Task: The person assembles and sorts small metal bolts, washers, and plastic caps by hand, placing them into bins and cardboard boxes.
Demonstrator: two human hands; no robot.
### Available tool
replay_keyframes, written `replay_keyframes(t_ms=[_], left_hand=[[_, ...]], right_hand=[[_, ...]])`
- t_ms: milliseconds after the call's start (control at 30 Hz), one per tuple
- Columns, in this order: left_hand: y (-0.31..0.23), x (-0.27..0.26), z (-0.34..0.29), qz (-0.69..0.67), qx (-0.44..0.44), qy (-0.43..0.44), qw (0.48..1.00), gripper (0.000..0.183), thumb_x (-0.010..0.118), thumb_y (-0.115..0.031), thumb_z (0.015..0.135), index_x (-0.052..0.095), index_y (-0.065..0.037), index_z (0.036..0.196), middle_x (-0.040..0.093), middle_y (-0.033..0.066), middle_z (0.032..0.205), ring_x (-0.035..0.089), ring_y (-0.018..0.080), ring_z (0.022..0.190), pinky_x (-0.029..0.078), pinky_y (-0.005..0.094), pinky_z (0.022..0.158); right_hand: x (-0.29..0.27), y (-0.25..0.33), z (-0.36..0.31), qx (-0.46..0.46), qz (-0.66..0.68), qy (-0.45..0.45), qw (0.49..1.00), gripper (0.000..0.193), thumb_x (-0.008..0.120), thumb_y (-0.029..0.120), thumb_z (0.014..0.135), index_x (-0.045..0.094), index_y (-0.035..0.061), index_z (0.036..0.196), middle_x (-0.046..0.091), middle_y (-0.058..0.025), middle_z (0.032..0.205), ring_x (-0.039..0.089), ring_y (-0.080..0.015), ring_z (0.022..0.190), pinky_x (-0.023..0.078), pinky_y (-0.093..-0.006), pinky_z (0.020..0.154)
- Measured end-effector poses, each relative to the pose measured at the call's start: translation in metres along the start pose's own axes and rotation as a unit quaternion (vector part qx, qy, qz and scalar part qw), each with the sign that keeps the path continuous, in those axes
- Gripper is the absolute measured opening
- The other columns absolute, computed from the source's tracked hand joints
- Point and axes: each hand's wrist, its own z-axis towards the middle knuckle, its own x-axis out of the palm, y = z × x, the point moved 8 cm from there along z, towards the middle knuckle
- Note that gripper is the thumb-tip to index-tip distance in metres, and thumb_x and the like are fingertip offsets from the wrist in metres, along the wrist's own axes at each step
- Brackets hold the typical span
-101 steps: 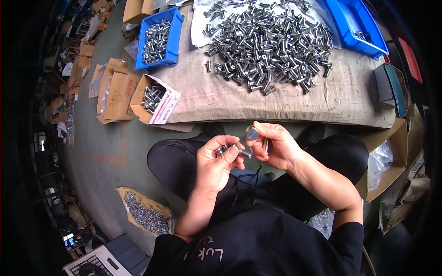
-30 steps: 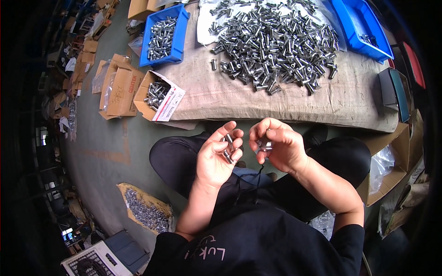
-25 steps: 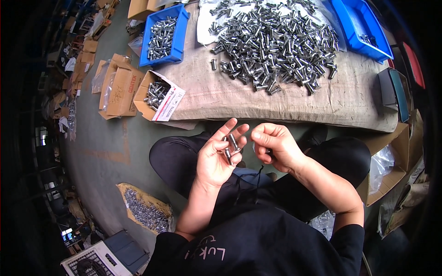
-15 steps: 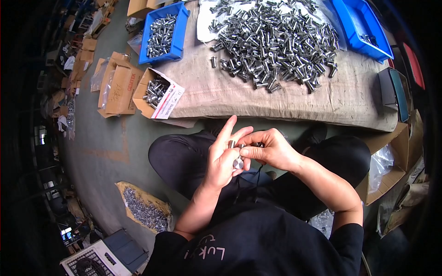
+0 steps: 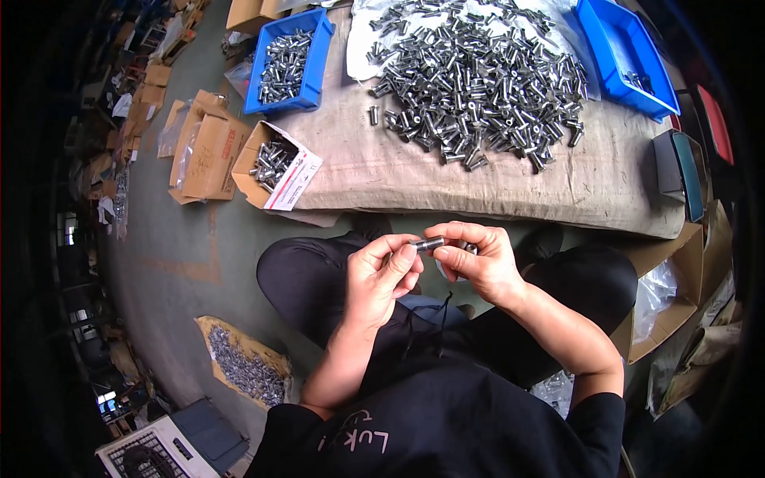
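Near the table (image 5: 478, 191), left forefinger (image 5: 392, 242) now touches bolt (image 5: 429, 244).

Held metal pin (image 5: 428, 244): bright silver-grey, with a darker band. Table cover (image 5: 446, 191): beige, with faint darker stains and pinkish streaks. Sheet (image 5: 362, 56) at the table's far edge: white. Heap of metal pins (image 5: 478, 99) upon it: silver-grey, broken by near-black shadows. Bin (image 5: 317, 72) at the far left corner and bin (image 5: 636, 102) at the far right corner: both plain, saturated blue. Small carton (image 5: 296, 182) at the near left corner: brown inside, one white outer panel with a red stripe. Open box (image 5: 687, 171) at the right edge: grey, with a teal panel. Shirt (image 5: 486, 422): black, pale lettering across the chest. Trousers (image 5: 590, 275): plain black. Floor (image 5: 179, 239): grey-green, with a faint brownish band.
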Motion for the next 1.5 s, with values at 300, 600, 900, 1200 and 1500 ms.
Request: replay_keyframes(t_ms=[300, 600, 900, 1200, 1500], left_hand=[[-0.016, 0.006, -0.001, 0.077, 0.109, -0.003, 0.991, 0.027, 0.058, -0.005, 0.082, 0.054, 0.003, 0.107, 0.058, 0.0044, 0.082, 0.046, 0.0045, 0.061, 0.034, 0.0154, 0.047], [-0.012, 0.004, 0.002, 0.024, 0.099, 0.027, 0.994, 0.024, 0.058, -0.004, 0.082, 0.056, 0.002, 0.105, 0.058, 0.0049, 0.086, 0.046, 0.0045, 0.062, 0.034, 0.0152, 0.049], [-0.043, 0.021, -0.009, 0.302, 0.300, -0.012, 0.905, 0.025, 0.059, 0.006, 0.075, 0.059, 0.002, 0.100, 0.056, 0.0079, 0.101, 0.051, 0.0080, 0.079, 0.042, 0.0193, 0.066], [-0.016, -0.001, 0.002, 0.135, 0.137, -0.030, 0.981, 0.021, 0.061, 0.001, 0.078, 0.058, 0.002, 0.099, 0.060, 0.0033, 0.087, 0.053, 0.0066, 0.072, 0.043, 0.0190, 0.065], [-0.033, 0.012, -0.006, 0.268, 0.285, -0.017, 0.920, 0.021, 0.058, 0.001, 0.080, 0.056, 0.002, 0.101, 0.059, 0.0080, 0.097, 0.054, 0.0061, 0.073, 0.044, 0.0176, 0.064]], right_hand=[[0.000, 0.001, 0.001, -0.006, 0.010, -0.012, 1.000, 0.020, 0.058, 0.003, 0.080, 0.060, 0.0006, 0.101, 0.060, -0.0015, 0.078, 0.049, -0.0045, 0.056, 0.042, -0.0183, 0.050], [0.003, 0.016, -0.004, -0.094, -0.080, -0.006, 0.992, 0.023, 0.060, 0.002, 0.079, 0.060, 0.0010, 0.102, 0.055, -0.0010, 0.082, 0.050, -0.0053, 0.060, 0.043, -0.0182, 0.052], [0.000, 0.010, -0.001, -0.049, 0.005, 0.000, 0.999, 0.022, 0.060, 0.002, 0.079, 0.060, 0.0011, 0.101, 0.054, -0.0008, 0.079, 0.049, -0.0052, 0.059, 0.041, -0.0179, 0.051], [0.002, 0.010, -0.001, -0.055, 0.008, 0.006, 0.998, 0.022, 0.060, 0.001, 0.078, 0.061, 0.0002, 0.100, 0.055, -0.0020, 0.080, 0.049, -0.0062, 0.058, 0.042, -0.0188, 0.051], [-0.001, 0.000, 0.000, -0.012, 0.060, -0.010, 0.998, 0.019, 0.060, 0.002, 0.078, 0.061, 0.0003, 0.097, 0.056, -0.0024, 0.079, 0.049, -0.0072, 0.056, 0.041, -0.0193, 0.050]])
